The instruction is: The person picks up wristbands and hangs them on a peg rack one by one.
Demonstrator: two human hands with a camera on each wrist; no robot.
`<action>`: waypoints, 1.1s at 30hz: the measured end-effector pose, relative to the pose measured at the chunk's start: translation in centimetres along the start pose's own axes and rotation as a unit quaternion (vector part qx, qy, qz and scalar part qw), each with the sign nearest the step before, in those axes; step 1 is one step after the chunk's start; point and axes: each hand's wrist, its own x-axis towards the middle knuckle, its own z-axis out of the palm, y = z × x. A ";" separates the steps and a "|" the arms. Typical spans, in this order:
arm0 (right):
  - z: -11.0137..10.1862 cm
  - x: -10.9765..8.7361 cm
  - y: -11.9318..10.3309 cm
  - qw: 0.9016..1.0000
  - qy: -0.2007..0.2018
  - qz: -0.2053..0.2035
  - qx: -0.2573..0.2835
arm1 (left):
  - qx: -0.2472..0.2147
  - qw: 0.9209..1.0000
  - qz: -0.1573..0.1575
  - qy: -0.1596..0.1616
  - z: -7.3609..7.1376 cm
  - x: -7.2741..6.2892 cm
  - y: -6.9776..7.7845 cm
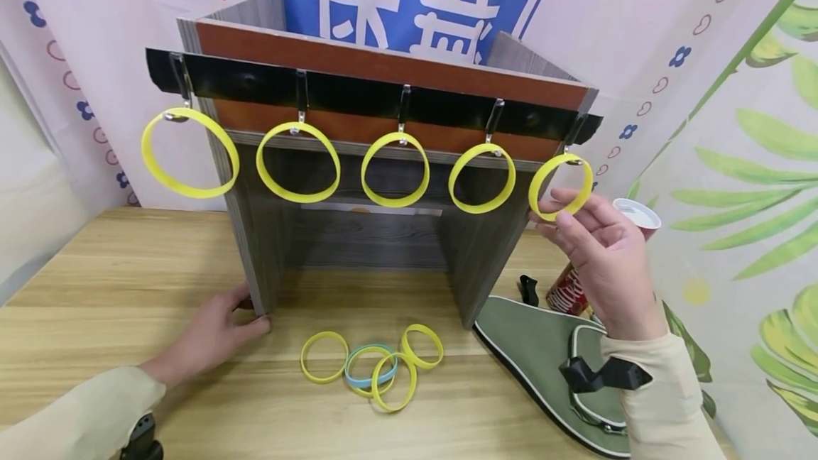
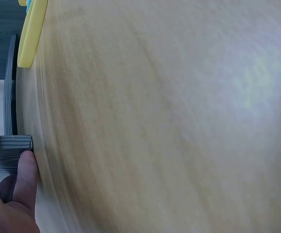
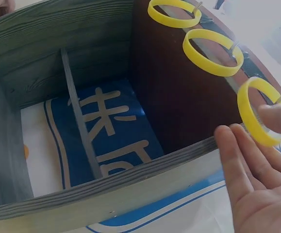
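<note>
A grey wood-grain stand [image 1: 469,268] has a black strip [image 1: 351,92] with several metal hooks across its front. From each hook hangs one yellow silicone wristband [image 1: 297,197]. My right hand [image 1: 610,254] pinches the lower part of the rightmost wristband [image 1: 533,183] between thumb and fingers; the right wrist view shows this wristband [image 3: 247,109] still on its hook. Down at the table, my left hand [image 1: 207,336] grips the bottom front edge of the stand's left side panel [image 2: 9,142], thumb in front. Several loose yellow wristbands [image 1: 324,333] and a blue wristband [image 1: 364,382] lie before the stand.
A green bag [image 1: 530,346] with white piping lies right of the stand, under the right forearm. Behind the right hand are a red can [image 1: 565,293] and a white-lidded container [image 1: 635,213]. A patterned curtain [image 1: 639,34] hangs behind the wooden table [image 1: 115,268].
</note>
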 end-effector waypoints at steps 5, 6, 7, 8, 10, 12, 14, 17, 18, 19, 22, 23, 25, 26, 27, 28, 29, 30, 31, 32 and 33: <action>-0.3 -0.6 0.9 0.997 -0.049 0.026 -0.048 | 0.001 1.000 -0.002 0.000 0.0 -0.1 0.1; -0.3 -0.7 1.1 0.996 -0.058 0.033 -0.063 | 0.001 1.000 -0.002 0.000 0.0 -0.1 0.1; -0.3 -0.7 1.4 0.994 -0.068 0.041 -0.080 | 0.000 1.000 -0.001 0.001 0.0 -0.1 0.1; -0.3 -0.8 1.6 0.991 -0.078 0.048 -0.094 | 0.000 1.000 -0.001 0.002 0.0 -0.1 0.1; 0.0 -0.9 2.3 0.986 -0.103 0.061 -0.120 | 0.000 1.000 -0.002 0.003 0.0 -0.1 0.2; 0.4 -1.0 3.0 0.979 -0.132 0.071 -0.139 | 0.000 1.000 -0.002 0.005 -0.1 -0.1 0.2; 1.1 -1.1 3.6 0.973 -0.157 0.083 -0.148 | 0.000 1.000 -0.004 0.003 -0.1 -0.2 0.2; 2.4 -1.3 4.5 0.963 -0.194 0.096 -0.157 | -0.002 1.000 -0.005 0.003 -0.1 -0.2 0.2; 2.8 -1.3 4.8 0.960 -0.207 0.097 -0.160 | -0.002 1.000 -0.005 0.002 -0.1 -0.2 0.3; 3.3 -1.3 5.2 0.957 -0.220 0.098 -0.164 | -0.003 1.000 -0.005 0.002 -0.1 -0.2 0.3; 4.8 -1.5 6.4 0.946 -0.256 0.098 -0.173 | -0.002 1.000 -0.005 0.002 -0.1 -0.2 0.2; 5.3 -1.6 6.8 0.942 -0.267 0.098 -0.179 | -0.001 1.000 -0.004 0.002 -0.1 -0.2 0.2; 6.1 -1.8 7.7 0.932 -0.290 0.099 -0.196 | -0.001 1.000 -0.002 0.004 -0.1 -0.2 0.2; 6.5 -1.8 8.2 0.926 -0.301 0.101 -0.203 | 0.000 1.000 -0.001 0.005 -0.1 -0.2 0.2; 6.8 -1.9 8.7 0.921 -0.312 0.101 -0.212 | 0.001 1.000 0.000 0.006 -0.1 -0.2 0.1; 7.0 -2.0 9.2 0.915 -0.323 0.099 -0.221 | 0.002 1.000 0.001 0.007 -0.1 -0.2 0.1; 7.3 -2.0 9.6 0.908 -0.333 0.102 -0.232 | 0.003 1.000 0.002 0.008 -0.1 -0.2 0.1; 7.5 -2.1 10.1 0.903 -0.342 0.102 -0.241 | 0.004 1.000 0.003 0.009 -0.1 -0.1 0.1; 7.6 -2.1 10.6 0.898 -0.348 0.103 -0.251 | 0.006 1.000 0.003 0.010 0.0 -0.1 0.1; 7.7 -2.1 11.0 0.893 -0.351 0.106 -0.259 | 0.007 1.000 0.002 0.010 0.0 -0.1 0.1; 7.8 -2.1 11.4 0.889 -0.354 0.106 -0.269 | 0.008 1.000 0.001 0.010 0.0 -0.1 0.1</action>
